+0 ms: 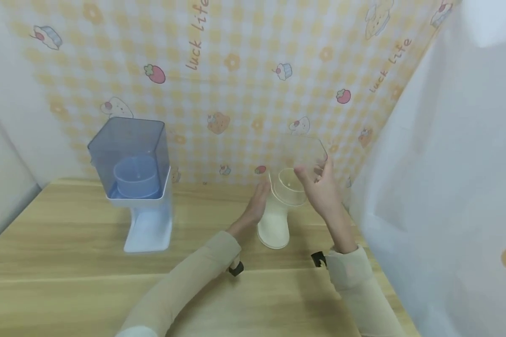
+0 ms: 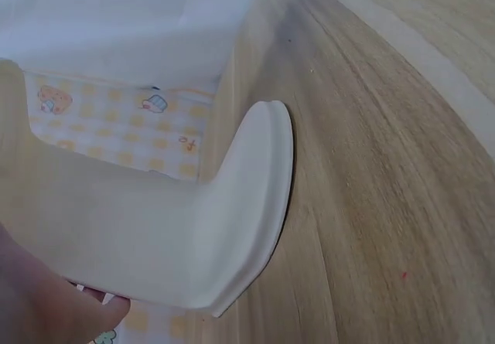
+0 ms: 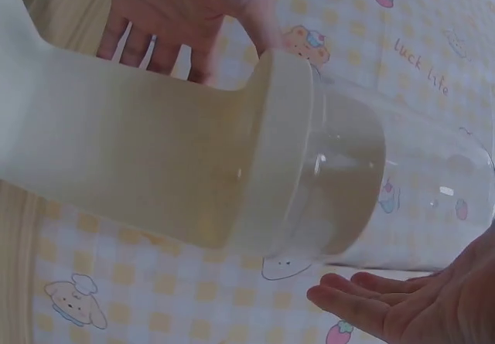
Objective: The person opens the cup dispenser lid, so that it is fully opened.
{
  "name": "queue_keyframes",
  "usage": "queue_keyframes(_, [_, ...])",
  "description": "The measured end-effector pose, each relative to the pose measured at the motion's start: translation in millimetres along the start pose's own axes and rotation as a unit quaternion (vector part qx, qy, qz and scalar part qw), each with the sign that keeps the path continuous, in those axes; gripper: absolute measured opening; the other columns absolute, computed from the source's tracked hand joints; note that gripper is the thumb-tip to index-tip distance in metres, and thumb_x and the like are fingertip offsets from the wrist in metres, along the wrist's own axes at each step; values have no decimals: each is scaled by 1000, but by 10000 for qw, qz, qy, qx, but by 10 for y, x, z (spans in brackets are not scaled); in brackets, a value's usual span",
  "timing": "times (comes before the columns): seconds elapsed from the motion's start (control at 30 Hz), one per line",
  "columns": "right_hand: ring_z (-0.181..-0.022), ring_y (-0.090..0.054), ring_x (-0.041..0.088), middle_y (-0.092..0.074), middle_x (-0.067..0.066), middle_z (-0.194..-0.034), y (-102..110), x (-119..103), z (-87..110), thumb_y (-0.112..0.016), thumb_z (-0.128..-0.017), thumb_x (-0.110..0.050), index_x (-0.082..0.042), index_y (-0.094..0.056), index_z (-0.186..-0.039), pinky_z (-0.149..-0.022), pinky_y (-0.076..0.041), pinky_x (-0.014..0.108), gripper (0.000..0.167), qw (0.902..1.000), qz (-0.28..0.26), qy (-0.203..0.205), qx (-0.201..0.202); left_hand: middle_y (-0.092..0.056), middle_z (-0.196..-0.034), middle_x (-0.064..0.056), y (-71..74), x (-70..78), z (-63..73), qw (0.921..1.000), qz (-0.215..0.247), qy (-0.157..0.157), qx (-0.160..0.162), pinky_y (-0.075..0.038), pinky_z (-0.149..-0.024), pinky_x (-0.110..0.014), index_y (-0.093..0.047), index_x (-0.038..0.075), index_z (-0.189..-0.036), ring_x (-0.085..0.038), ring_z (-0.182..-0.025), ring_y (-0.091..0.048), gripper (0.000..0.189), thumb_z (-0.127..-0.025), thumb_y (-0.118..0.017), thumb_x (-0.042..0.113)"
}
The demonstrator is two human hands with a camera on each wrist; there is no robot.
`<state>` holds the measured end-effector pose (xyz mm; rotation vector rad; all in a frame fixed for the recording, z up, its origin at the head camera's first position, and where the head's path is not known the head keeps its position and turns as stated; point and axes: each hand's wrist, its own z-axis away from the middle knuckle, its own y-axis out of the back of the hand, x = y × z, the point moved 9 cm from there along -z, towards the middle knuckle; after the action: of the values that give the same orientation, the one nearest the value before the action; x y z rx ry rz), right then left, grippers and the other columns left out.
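Head view is showing the cream dispenser (image 1: 274, 228) standing upright on the counter (image 1: 219, 299) between my left hand (image 1: 258, 201) and right hand (image 1: 322, 193), each grip released, fingers mostly straight beside it. As it looks top-heavy, I am probably steadying it best with light, level palms, the clear container (image 3: 421, 182) needing no squeeze. Checked cloth (image 1: 236, 98) is hanging behind, white sheeting (image 1: 438, 187) is draping on my right, and a blue-topped dispenser (image 1: 149, 229) is standing on my left.
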<state>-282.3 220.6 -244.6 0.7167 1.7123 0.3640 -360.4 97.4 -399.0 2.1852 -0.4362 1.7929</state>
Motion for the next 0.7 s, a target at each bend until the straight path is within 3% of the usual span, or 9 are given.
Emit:
queue_keyframes(0.23, [-146,-32,38,-20,16,-163,-91,46,15,-76,-79,-62,-18,6,-160,-116,-35,54,123,9983,-248,-72,527,-23,-161,-20,-15,54,89,9996,-9,-241,-111,-13,-121,-63,-19,8,-155,-38,-152,-17,68,-106,-14,55])
queue_keyframes(0.33, [-144,-35,38,-23,16,-162,-96,67,40,-78,-77,-61,-19,4,-160,-115,-37,53,124,9974,-231,-31,681,-22,-162,-18,-30,40,122,9996,-37,-252,-124,-13,-121,-64,-19,10,-155,-37,-152,-18,69,-106,-12,57])
queue_keyframes(0.57, [-143,-38,37,-26,13,-161,-95,60,115,-79,-78,-59,-21,0,-159,-113,-38,56,120,9965,-299,60,773,-36,-151,-15,-24,64,229,9996,-87,-246,-55,-21,-120,-60,-27,12,-150,-32,-147,-29,65,-106,-13,57])
queue_keyframes(0.7, [-143,-37,34,-24,10,-162,-98,44,190,-79,-79,-55,-23,-1,-159,-112,-39,56,116,9967,-435,115,676,-41,-140,-16,-35,85,318,9995,-14,-282,-160,-30,-114,-60,-31,9,-144,-33,-135,-40,59,-107,-14,53])
